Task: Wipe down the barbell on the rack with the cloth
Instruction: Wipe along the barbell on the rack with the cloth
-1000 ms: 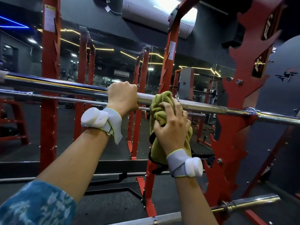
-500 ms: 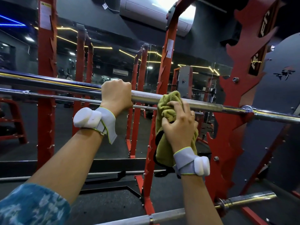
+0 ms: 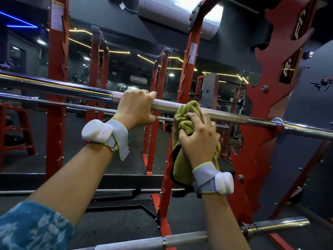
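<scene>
A steel barbell (image 3: 228,115) runs across the view at chest height, resting on the red rack (image 3: 259,134) at the right. My left hand (image 3: 135,109) grips the bar from above, fingers curled over it. Just to its right, my right hand (image 3: 198,136) holds a bunched olive-green cloth (image 3: 187,112) against the front and top of the bar. The rest of the cloth hangs down behind my right wrist. Both wrists wear grey bands with white units.
A second barbell (image 3: 198,239) lies low at the bottom right. Red rack uprights (image 3: 57,87) stand at the left and centre (image 3: 187,87). A mirror wall behind shows more racks, and a dark panel (image 3: 310,98) fills the right side.
My right hand has slid the cloth a little to the right along the bar. The left hand has kept its grip, and the view has shifted slightly.
</scene>
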`<state>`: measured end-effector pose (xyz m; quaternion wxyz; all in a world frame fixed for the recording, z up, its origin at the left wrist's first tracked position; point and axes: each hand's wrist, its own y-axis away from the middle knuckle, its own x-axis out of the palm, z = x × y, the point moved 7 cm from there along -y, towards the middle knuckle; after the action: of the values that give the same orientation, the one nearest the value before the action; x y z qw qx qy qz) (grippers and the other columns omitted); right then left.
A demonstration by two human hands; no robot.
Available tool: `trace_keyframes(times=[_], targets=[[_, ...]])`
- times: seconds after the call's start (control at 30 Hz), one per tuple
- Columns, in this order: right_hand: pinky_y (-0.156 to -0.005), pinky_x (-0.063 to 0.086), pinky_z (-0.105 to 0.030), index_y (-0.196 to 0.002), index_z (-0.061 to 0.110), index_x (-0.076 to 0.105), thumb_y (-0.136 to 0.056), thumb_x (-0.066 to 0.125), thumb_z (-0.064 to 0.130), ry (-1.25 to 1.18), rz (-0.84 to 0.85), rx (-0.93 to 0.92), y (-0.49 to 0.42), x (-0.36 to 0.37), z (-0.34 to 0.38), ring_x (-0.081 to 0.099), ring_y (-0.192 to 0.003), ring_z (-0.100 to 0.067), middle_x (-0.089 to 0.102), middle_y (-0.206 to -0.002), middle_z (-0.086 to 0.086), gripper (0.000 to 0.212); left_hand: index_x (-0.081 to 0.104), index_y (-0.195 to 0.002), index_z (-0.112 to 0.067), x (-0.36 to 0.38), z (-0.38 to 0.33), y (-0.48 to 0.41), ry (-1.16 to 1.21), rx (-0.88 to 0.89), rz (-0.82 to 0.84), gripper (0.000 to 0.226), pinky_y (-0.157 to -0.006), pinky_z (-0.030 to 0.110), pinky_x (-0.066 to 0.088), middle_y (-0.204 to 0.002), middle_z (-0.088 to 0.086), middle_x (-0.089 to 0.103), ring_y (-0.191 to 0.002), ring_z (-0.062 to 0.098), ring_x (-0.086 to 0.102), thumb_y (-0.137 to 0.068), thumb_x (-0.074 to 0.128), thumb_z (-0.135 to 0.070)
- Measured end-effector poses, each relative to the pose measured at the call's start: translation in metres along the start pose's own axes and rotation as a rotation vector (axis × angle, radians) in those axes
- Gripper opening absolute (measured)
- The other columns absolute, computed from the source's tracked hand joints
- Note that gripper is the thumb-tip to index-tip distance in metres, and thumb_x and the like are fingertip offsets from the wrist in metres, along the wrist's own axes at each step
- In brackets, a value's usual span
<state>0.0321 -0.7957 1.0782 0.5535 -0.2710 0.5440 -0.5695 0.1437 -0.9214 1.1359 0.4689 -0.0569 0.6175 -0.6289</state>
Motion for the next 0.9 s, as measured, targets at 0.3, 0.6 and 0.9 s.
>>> trace_keyframes(times=[0.3, 0.6, 0.9], targets=[[-0.090, 0.035, -0.047, -0.121, 0.026, 0.057, -0.076, 0.058, 0.029, 0.068, 0.048, 0.046, -0.028, -0.008, -0.018, 0.043, -0.117, -0.035, 0.040, -0.144, 0.001, 0.045, 0.055, -0.099, -0.011, 0.005, -0.054, -0.026, -0.029, 0.117, 0.034, 0.029, -0.064, 0.031, 0.034, -0.098, 0.007, 0.062, -0.090, 0.027, 0.060, -0.079, 0.060, -0.032], [-0.088, 0.038, -0.048, -0.119, 0.026, 0.058, -0.075, 0.054, 0.030, 0.085, 0.044, 0.116, -0.029, -0.017, -0.055, 0.044, -0.114, -0.037, 0.041, -0.142, 0.002, 0.045, 0.056, -0.095, -0.011, 0.016, -0.095, -0.049, 0.009, 0.168, 0.059, 0.025, -0.061, 0.029, 0.036, -0.096, 0.007, 0.062, -0.086, 0.025, 0.061, -0.079, 0.060, -0.029], [-0.087, 0.041, -0.050, -0.117, 0.023, 0.060, -0.068, 0.052, 0.032, 0.045, 0.023, 0.002, -0.027, -0.015, -0.056, 0.046, -0.113, -0.038, 0.045, -0.140, -0.002, 0.051, 0.065, -0.089, -0.016, 0.029, -0.119, -0.065, -0.065, 0.144, 0.008, 0.015, -0.057, 0.031, 0.034, -0.089, 0.004, 0.066, -0.082, 0.028, 0.065, -0.087, 0.050, -0.019]])
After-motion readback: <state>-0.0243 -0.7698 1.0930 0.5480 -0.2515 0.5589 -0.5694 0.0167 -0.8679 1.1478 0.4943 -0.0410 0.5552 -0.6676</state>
